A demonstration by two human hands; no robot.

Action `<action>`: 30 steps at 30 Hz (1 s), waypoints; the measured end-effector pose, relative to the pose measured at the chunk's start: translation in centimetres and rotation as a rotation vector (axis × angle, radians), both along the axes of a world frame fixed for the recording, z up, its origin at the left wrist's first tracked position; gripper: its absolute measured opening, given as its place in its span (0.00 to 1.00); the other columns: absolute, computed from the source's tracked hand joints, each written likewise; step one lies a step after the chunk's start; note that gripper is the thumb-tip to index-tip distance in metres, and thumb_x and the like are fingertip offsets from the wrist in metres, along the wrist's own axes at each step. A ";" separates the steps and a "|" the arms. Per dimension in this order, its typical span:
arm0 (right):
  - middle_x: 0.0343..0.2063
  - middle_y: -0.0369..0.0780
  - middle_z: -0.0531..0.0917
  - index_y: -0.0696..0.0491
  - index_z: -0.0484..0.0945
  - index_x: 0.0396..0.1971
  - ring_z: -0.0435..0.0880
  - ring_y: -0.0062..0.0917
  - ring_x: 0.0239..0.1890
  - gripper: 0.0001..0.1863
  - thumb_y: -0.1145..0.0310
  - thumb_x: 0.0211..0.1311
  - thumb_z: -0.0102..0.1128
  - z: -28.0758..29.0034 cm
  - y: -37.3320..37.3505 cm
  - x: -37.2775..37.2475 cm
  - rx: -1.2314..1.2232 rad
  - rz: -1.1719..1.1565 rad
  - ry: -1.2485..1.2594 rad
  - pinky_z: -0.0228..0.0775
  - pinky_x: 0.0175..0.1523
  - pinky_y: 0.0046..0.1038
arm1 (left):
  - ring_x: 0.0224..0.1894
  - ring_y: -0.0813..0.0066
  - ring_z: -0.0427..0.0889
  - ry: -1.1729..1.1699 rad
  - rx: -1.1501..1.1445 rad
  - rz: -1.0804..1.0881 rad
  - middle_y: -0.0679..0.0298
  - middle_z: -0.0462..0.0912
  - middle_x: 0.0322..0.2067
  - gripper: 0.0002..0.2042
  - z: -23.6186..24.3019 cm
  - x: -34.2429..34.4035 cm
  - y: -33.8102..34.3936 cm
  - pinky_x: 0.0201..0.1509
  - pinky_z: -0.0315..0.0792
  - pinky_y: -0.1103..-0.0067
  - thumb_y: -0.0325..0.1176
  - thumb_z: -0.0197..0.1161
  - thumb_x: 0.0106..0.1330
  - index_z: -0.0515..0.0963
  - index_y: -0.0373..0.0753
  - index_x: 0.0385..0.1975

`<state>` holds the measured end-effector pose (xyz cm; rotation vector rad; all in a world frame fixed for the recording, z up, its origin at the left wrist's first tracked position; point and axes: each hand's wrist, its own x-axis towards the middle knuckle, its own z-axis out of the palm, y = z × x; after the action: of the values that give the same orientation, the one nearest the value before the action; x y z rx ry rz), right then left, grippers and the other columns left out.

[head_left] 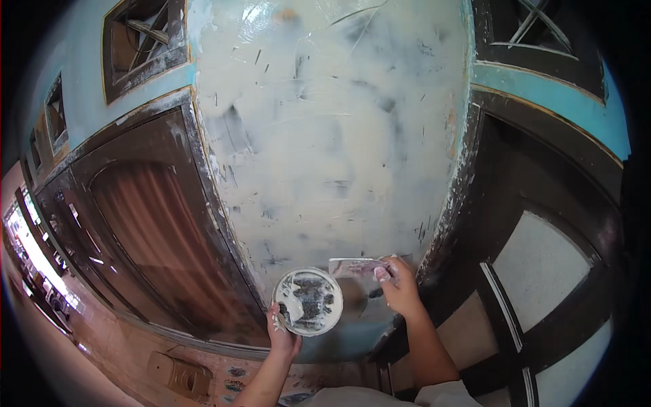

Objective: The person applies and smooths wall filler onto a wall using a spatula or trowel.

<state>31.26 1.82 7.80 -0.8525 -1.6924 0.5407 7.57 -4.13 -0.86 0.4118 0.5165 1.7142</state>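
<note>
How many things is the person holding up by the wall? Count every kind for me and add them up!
Round white-rimmed container smeared with pale paste, in the left grip: 1
Flat rectangular scraper with paste on it, in the right grip: 1
Total: 2

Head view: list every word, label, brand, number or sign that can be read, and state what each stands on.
No text can be read.
Wall: small dark marks at its upper right may be writing, too small and blurred to read.
Round container in the left hand: none visible.
Flat scraper in the right hand: none visible.
</note>
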 end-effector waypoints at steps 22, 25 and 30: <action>0.42 0.39 0.78 0.61 0.69 0.49 0.78 0.21 0.41 0.16 0.75 0.62 0.48 -6.0 1.4 -1.5 -0.847 0.428 0.535 0.70 0.48 0.24 | 0.50 0.64 0.73 0.011 0.071 -0.009 0.60 0.75 0.47 0.23 0.0 0.5 -0.3 0.55 0.66 0.69 0.48 0.46 0.62 0.68 0.38 0.51; 0.40 0.38 0.79 0.61 0.69 0.49 0.78 0.19 0.38 0.15 0.74 0.62 0.46 -6.9 2.8 -2.2 -0.777 0.448 0.532 0.71 0.46 0.23 | 0.50 0.64 0.73 0.024 0.034 0.008 0.60 0.75 0.48 0.25 -1.2 0.1 -0.4 0.56 0.66 0.69 0.50 0.47 0.62 0.68 0.38 0.52; 0.36 0.36 0.79 0.62 0.71 0.48 0.76 0.15 0.34 0.15 0.76 0.62 0.44 -5.8 4.2 -3.3 -0.686 0.353 0.546 0.68 0.40 0.19 | 0.50 0.62 0.74 0.003 -0.026 0.028 0.58 0.74 0.48 0.25 -4.0 -0.2 -1.0 0.54 0.68 0.68 0.49 0.47 0.61 0.67 0.37 0.52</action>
<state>27.92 5.98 2.03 -0.7714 -1.1445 1.5062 7.41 -5.16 -4.82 0.3899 0.5487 1.7326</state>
